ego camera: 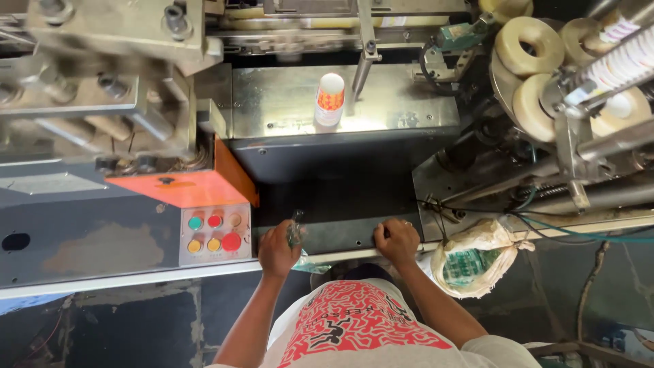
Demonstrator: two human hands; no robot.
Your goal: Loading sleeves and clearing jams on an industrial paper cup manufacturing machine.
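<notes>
The person stands at the near edge of a packing machine, looking straight down. The left hand is clenched around a small clear plastic wrapper, whose crumpled end pokes up between the fingers and trails down toward the near rail. The right hand grips the near lip of the dark machine bed, fingers curled over the edge, holding nothing else.

Farther in, a white cylindrical packet with an orange band stands upright on the shiny metal plate, just left of a thin vertical rod. To the left, close beside the left hand, sits a panel of coloured push buttons under an orange housing. On the far right are rolls of pale tape or film, and near right a bulging woven sack hangs off the frame.

Several risks seem likely. The packet stands tall and narrow, so a vibration or a nudge from the rod could tip it over on the plate. The left hand is near the buttons, so a slip of the wrist could press one by accident. The loose wrapper could slide from the fist and be drawn under the bed. The right fingers, hooked over the edge, could be pinched if any part there moves.
</notes>
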